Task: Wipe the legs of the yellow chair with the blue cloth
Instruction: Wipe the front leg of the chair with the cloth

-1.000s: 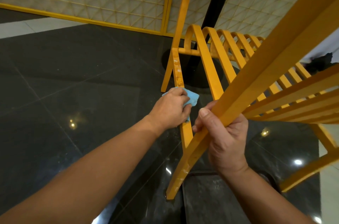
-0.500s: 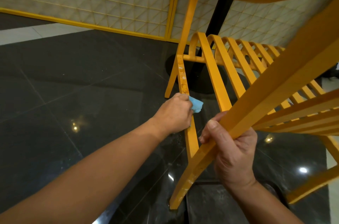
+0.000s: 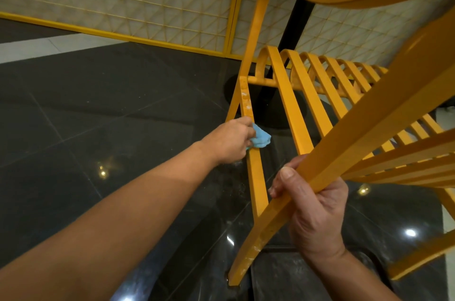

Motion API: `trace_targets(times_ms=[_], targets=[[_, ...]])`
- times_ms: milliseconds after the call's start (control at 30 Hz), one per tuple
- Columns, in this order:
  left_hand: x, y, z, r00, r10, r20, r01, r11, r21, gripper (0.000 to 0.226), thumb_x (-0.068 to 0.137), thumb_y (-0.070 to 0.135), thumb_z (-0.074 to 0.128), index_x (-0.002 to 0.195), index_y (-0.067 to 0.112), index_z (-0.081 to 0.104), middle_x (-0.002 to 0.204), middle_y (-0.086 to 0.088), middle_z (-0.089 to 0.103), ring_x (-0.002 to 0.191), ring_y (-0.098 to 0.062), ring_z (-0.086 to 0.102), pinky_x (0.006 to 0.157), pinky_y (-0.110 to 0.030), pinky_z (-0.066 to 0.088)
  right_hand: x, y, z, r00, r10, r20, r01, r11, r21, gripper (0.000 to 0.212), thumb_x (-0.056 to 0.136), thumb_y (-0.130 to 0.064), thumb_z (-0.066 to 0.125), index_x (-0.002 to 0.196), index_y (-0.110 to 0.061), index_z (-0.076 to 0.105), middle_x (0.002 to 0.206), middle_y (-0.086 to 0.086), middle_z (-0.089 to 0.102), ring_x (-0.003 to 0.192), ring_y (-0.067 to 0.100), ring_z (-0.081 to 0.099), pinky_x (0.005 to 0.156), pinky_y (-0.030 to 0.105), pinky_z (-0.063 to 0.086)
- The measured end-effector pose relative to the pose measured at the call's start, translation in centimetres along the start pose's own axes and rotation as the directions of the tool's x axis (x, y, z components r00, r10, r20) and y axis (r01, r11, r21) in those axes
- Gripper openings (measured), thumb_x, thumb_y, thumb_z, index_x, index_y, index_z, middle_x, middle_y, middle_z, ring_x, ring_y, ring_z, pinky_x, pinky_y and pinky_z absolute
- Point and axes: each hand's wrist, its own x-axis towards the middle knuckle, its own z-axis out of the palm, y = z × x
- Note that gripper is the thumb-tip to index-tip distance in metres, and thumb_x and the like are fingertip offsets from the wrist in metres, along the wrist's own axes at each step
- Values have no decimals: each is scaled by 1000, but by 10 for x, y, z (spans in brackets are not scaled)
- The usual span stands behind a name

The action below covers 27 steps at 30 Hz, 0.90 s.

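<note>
The right hand (image 3: 317,212) gripped one leg (image 3: 394,113) of the yellow slatted chair (image 3: 290,108), apparently steadying it, while the left hand (image 3: 229,140) clasped a crumpled blue cloth (image 3: 261,138) around the neighbouring leg (image 3: 256,177).

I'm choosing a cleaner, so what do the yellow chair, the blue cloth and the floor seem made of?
Yellow chair: painted metal or wood, I cannot tell which; flat bars, even satin yellow coat, pale worn specks.
Blue cloth: soft fabric, perhaps microfibre; it bunches in the left hand.
Floor: polished dark stone or tile; joint lines and mirror-like lamp reflections.
</note>
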Motion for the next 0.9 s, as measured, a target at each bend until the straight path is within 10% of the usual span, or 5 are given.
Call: trace_targets(times_ms=[900], targets=[[33, 31, 15, 919, -332, -213, 330, 943, -49, 35, 94, 17, 58, 126, 2, 59, 132, -10, 50, 121, -26, 43, 100, -40, 47, 3, -4, 4, 1000, -20, 21, 20, 999, 26, 12, 76, -19, 60, 69, -10, 62, 53, 13, 54, 46, 31, 52, 48, 34, 46]])
